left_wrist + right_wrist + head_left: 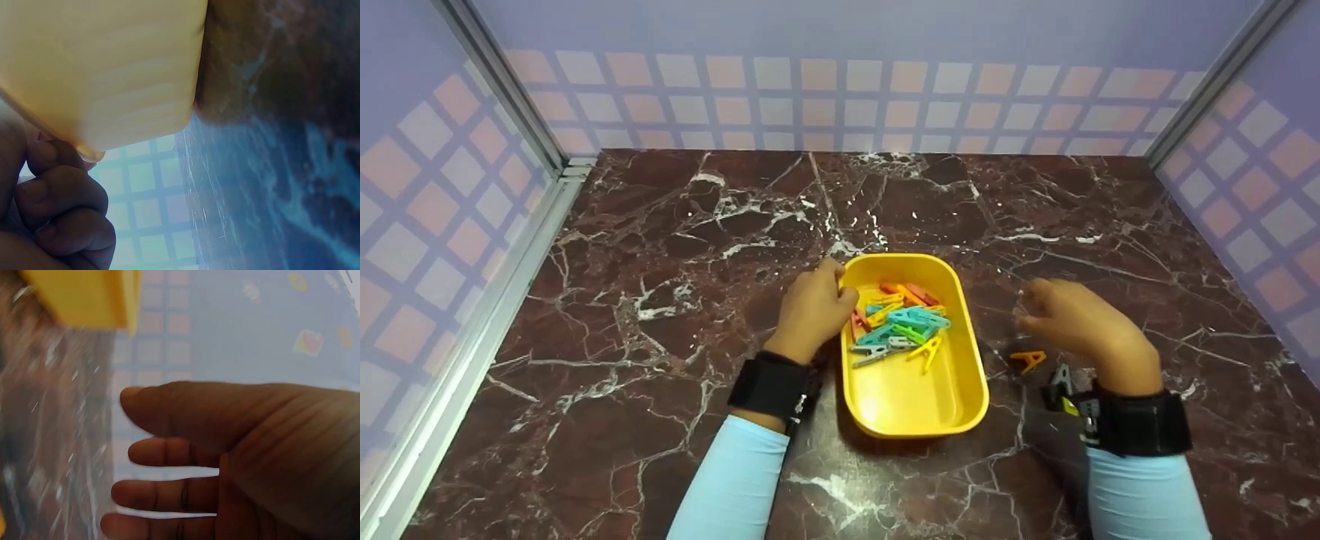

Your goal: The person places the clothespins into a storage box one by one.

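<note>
A yellow plastic basket [911, 401] stands on the marble tabletop, holding a heap of clothespins [911, 319] in several colours. At its left rim, my left hand [814, 307] grips the edge between thumb and curled fingers; in the left wrist view these fingers [70, 194] bend against the basket's rim. My right hand [1084, 319] hovers right of the basket, holding nothing. Its fingers look extended and apart in the right wrist view. Just below it lies an orange clothespin [1029, 360], and near the wrist a grey clothespin [1061, 377], partly hidden by the wrist strap.
Beside the right wrist strap shows a small yellow-green piece [1069, 406], mostly covered. Tiled panels [840, 97] enclose the dark red marble tabletop [720, 315] at the back and both sides.
</note>
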The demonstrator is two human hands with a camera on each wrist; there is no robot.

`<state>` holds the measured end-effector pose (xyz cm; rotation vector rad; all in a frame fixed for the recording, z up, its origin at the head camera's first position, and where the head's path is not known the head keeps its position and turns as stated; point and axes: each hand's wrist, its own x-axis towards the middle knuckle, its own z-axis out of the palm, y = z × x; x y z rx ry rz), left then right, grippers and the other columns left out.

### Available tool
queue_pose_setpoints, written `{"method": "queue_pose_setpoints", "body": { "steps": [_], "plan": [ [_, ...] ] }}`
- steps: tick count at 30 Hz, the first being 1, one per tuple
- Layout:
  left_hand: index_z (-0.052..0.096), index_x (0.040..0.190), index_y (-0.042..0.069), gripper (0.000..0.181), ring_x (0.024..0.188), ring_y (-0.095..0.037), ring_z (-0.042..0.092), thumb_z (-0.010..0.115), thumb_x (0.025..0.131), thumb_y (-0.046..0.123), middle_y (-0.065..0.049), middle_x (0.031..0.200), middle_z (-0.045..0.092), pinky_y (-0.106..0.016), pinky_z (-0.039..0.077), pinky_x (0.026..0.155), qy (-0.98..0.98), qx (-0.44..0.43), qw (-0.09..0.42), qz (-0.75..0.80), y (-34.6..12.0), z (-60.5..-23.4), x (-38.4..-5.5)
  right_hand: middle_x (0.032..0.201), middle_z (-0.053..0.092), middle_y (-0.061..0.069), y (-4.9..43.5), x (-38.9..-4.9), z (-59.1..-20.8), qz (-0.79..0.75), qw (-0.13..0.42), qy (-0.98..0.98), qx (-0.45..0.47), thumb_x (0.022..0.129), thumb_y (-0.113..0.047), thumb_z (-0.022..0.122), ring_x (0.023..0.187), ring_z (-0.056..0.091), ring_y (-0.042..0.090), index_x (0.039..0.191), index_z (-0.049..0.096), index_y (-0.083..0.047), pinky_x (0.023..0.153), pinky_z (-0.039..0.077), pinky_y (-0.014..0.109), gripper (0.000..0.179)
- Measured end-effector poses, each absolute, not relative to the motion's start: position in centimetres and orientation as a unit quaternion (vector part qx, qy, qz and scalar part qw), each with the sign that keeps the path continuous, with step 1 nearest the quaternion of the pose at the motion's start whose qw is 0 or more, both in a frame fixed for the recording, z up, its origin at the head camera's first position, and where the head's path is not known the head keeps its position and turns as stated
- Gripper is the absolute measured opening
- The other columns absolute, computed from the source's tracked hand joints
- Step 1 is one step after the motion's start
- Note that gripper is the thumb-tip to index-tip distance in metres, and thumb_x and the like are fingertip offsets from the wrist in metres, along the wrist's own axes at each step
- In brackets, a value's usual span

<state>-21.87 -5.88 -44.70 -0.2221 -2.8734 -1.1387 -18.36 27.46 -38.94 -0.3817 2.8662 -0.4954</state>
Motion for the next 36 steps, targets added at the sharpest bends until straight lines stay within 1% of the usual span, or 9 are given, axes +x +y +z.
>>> {"method": "queue_pose_setpoints", "body": {
  "steps": [1,3,6,9,12,17,20,26,36],
  "plan": [
    [0.061,0.113,0.006,0.026,0.062,-0.022,0.057,0.06,0.091,0.018,-0.006,0.073,0.061,-0.035,0.046,0.057,-0.927,-0.073,0.021,-0.368,-5.8,-44.7,-21.9,0.099,0.066,0.015,28.0,-18.2,-39.2,-0.165,0.109,0.972,-0.127,0.087,-0.018,0.068,0.086,0.061,0.031,0.114,0.059,0.001,0.078,0.05,0.051,0.035],
    [0.061,0.112,0.006,0.025,0.062,-0.022,0.058,0.06,0.091,0.018,-0.006,0.073,0.061,-0.035,0.047,0.057,-0.926,-0.074,0.021,-0.37,-5.8,-44.6,-21.9,0.099,0.067,0.017,28.8,-18.1,-39.8,-0.16,0.12,0.971,-0.133,0.085,-0.015,0.068,0.087,0.062,0.032,0.113,0.058,0.003,0.079,0.05,0.053,0.035],
    [0.061,0.111,0.006,0.023,0.063,-0.023,0.058,0.06,0.09,0.018,-0.006,0.075,0.061,-0.035,0.047,0.058,-0.927,-0.075,0.021,-0.368,-5.8,-44.6,-22.0,0.097,0.068,0.015,29.6,-18.1,-40.7,-0.159,0.143,0.966,-0.145,0.081,-0.008,0.068,0.085,0.063,0.03,0.11,0.06,0.002,0.077,0.051,0.051,0.032],
    [0.061,0.112,0.007,0.025,0.065,-0.023,0.058,0.06,0.09,0.019,-0.007,0.076,0.062,-0.036,0.048,0.06,-0.93,-0.073,0.024,-0.359,-5.9,-44.6,-22.1,0.087,0.067,0.006,29.7,-18.3,-41.6,-0.168,0.169,0.957,-0.167,0.081,-0.007,0.07,0.074,0.062,0.021,0.101,0.063,-0.003,0.069,0.052,0.044,0.022],
    [0.061,0.114,0.006,0.027,0.065,-0.024,0.058,0.06,0.09,0.019,-0.007,0.077,0.062,-0.037,0.047,0.061,-0.932,-0.07,0.03,-0.355,-6.0,-44.6,-22.2,0.08,0.066,0.0,29.6,-18.6,-42.3,-0.187,0.19,0.947,-0.18,0.083,-0.012,0.073,0.067,0.061,0.015,0.097,0.065,-0.006,0.066,0.051,0.037,0.017],
    [0.061,0.114,0.006,0.027,0.066,-0.024,0.058,0.06,0.09,0.019,-0.006,0.077,0.062,-0.037,0.047,0.061,-0.928,-0.06,0.024,-0.366,-6.3,-44.6,-22.2,0.073,0.061,-0.003,29.1,-19.2,-42.8,-0.184,0.183,0.946,-0.193,0.086,-0.008,0.071,0.062,0.059,0.012,0.086,0.065,-0.009,0.062,0.049,0.034,0.006],
    [0.061,0.115,0.006,0.028,0.067,-0.023,0.059,0.06,0.091,0.019,-0.006,0.08,0.063,-0.036,0.048,0.062,-0.928,-0.054,0.018,-0.369,-6.3,-44.7,-22.2,0.072,0.06,-0.003,28.8,-19.6,-43.0,-0.176,0.175,0.95,-0.192,0.088,-0.007,0.066,0.061,0.058,0.013,0.082,0.064,-0.011,0.06,0.048,0.034,0.008],
    [0.061,0.117,0.006,0.029,0.067,-0.023,0.059,0.06,0.091,0.02,-0.006,0.08,0.063,-0.036,0.048,0.062,-0.926,-0.056,0.015,-0.373,-6.0,-44.8,-22.1,0.076,0.062,0.001,28.3,-21.0,-43.5,-0.174,0.161,0.958,-0.161,0.09,-0.011,0.063,0.068,0.057,0.018,0.088,0.064,-0.009,0.062,0.048,0.036,0.004],
    [0.061,0.113,0.006,0.026,0.065,-0.023,0.058,0.06,0.09,0.018,-0.005,0.076,0.062,-0.036,0.048,0.062,-0.925,-0.068,0.02,-0.373,-5.7,-44.8,-22.0,0.082,0.063,0.007,26.1,-22.7,-44.0,-0.203,0.179,0.957,-0.101,0.095,-0.015,0.061,0.072,0.058,0.023,0.093,0.062,-0.008,0.066,0.048,0.038,0.007]
  ]
}}
